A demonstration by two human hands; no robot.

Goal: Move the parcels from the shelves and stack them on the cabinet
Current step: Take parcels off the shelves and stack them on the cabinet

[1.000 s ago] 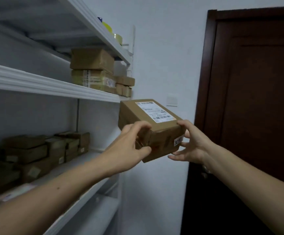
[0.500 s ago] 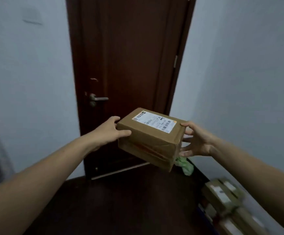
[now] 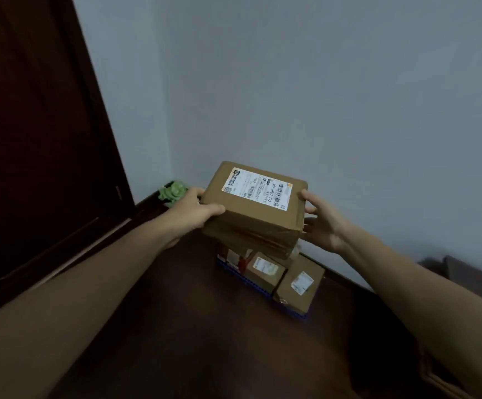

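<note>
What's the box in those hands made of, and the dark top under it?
The box looks like brown cardboard, matte, with a taped seam and white paper label. The cabinet seems dark wood or veneer, faintly shiny; grain too dim to tell.

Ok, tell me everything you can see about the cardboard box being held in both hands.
The parcel is a brown rectangular cardboard box with a white shipping label, printed with barcodes, on its top face and glossy tape along its lower near edge. It is slightly tilted, over smaller parcels on the dark cabinet top; whether its underside touches them cannot be told. The left hand grips its left end, thumb across the near face. The right hand presses spread fingers against its right end.
</note>
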